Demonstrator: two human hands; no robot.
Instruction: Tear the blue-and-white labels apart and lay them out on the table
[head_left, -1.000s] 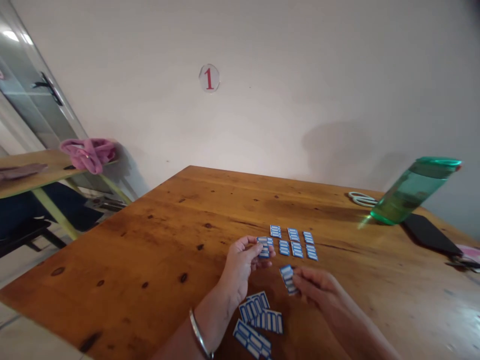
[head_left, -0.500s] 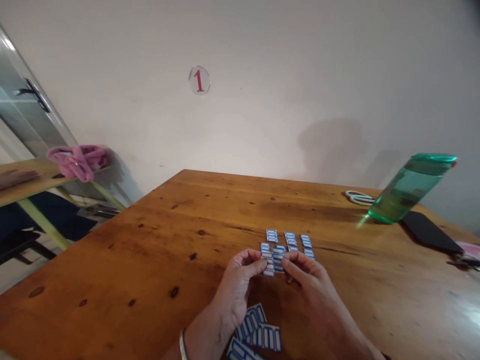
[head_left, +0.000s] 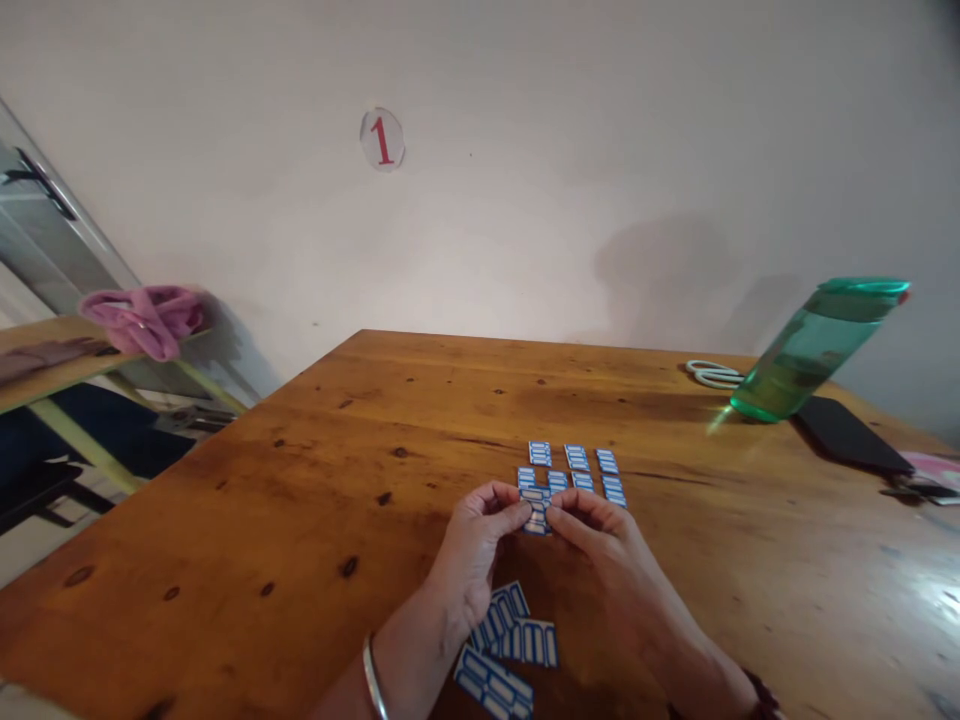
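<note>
Between the fingertips of my left hand (head_left: pixel 480 545) is a small sheet of blue-bordered white label stickers (head_left: pixel 534 512), pinched at its left edge. My right hand (head_left: pixel 596 530) pinches at the right side, where sheets appear to overlap; the fingers hide how many there are. Just beyond my hands, more label sheets (head_left: pixel 576 457) lie in short rows on the wooden table (head_left: pixel 315 480). Nearer my body, by my left wrist, a loose fanned pile of label sheets (head_left: pixel 529 643) spreads over the wood.
At the right stand a green bottle (head_left: pixel 817 350), a white coiled cable (head_left: pixel 712 375) and a dark flat phone-like slab (head_left: pixel 851 436). On the left, another table holds a pink cloth (head_left: pixel 146 320) and another person's hand (head_left: pixel 56 355). A wall is behind the table.
My right hand has moved left towards my left hand, bringing the two separate label sheets together so they overlap. The view has tilted slightly. The other person's hand has shifted right.
</note>
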